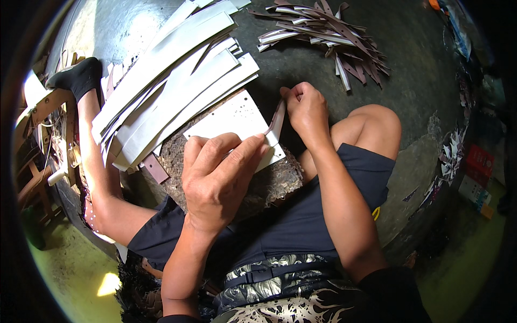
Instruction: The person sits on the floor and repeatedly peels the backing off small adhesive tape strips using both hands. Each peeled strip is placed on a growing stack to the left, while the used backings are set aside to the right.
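A narrow strip, brown on one side and white on the other (278,119), runs between my two hands. Its lower end is pinched by the fingertips of my left hand (212,172), which is closed. The upper end is gripped by the closed thumb and fingers of my right hand (308,110). Beneath the strip lies a white board with small dark holes (226,119), resting on a rough brown block (283,180) between my legs. My left hand covers part of the board's near side.
Long white strips (177,59) lie stacked to the left of the board. A heap of short brown and white strips (328,35) sits on the dark floor (420,75) at the far right. Scraps (453,153) and a red box (479,161) lie along the right edge.
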The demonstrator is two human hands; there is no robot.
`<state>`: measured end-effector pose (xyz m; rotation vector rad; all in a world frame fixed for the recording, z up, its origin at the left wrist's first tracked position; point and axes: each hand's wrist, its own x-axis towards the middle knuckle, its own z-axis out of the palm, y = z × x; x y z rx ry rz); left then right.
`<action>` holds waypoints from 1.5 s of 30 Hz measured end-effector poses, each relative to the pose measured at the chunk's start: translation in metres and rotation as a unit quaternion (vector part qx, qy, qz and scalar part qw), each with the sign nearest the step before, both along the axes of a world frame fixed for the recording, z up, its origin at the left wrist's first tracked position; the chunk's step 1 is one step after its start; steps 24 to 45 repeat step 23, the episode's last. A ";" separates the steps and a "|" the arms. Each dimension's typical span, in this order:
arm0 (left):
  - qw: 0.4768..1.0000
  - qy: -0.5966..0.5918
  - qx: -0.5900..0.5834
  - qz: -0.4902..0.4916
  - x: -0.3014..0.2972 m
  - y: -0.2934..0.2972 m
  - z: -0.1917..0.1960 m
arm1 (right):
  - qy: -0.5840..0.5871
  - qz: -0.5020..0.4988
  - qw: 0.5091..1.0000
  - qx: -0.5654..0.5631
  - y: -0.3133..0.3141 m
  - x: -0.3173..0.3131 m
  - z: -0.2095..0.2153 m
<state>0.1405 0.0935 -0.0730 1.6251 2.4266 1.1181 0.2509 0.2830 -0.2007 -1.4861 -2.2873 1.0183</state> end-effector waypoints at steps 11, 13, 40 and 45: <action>1.000 0.002 0.010 0.004 0.000 -0.001 -0.001 | 0.118 -0.181 0.922 -0.321 0.012 -0.002 0.024; 1.000 0.000 0.016 0.011 0.001 -0.002 -0.003 | 0.372 -0.180 0.749 -0.517 0.004 0.008 0.047; 1.000 0.014 -0.002 0.008 0.002 -0.001 -0.002 | 0.465 -0.057 0.780 -0.414 -0.042 0.007 0.093; 1.000 0.014 -0.002 0.008 0.002 -0.001 -0.002 | 0.465 -0.057 0.780 -0.414 -0.042 0.007 0.093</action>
